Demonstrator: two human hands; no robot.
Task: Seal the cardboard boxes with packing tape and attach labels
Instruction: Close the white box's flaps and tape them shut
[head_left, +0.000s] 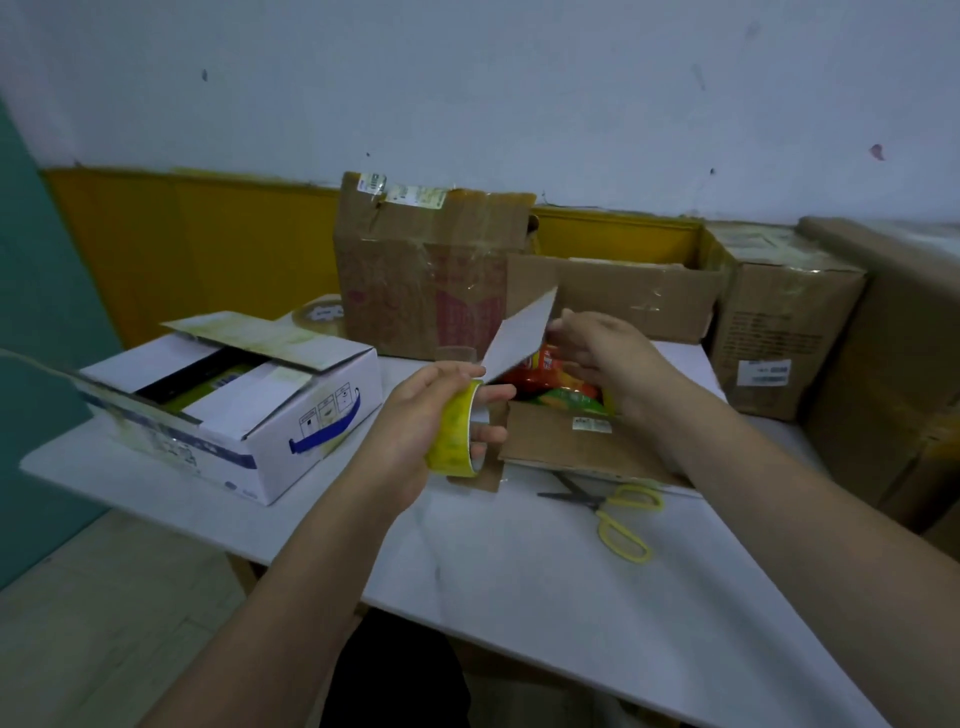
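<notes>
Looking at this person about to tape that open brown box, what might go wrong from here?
The brown box is still open, with snack packets bulging at the top, so the flaps may not close flat under tape. The left hand alone grips the tape roll while the right hand reaches over the packets, so the tape could twist or stick to itself. The scissors lie near the right forearm and could get knocked.

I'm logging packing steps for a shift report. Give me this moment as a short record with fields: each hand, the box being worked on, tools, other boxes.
left hand: left hand grips the yellow tape roll
right hand: right hand open, fingers at the raised flap
box in work: small cardboard box, unsealed, snack packets showing inside
tools: yellow-handled scissors on the white table, near the box
other boxes: white box at left, flaps open; tall brown box behind
spare tape: second tape roll behind the white box
</notes>
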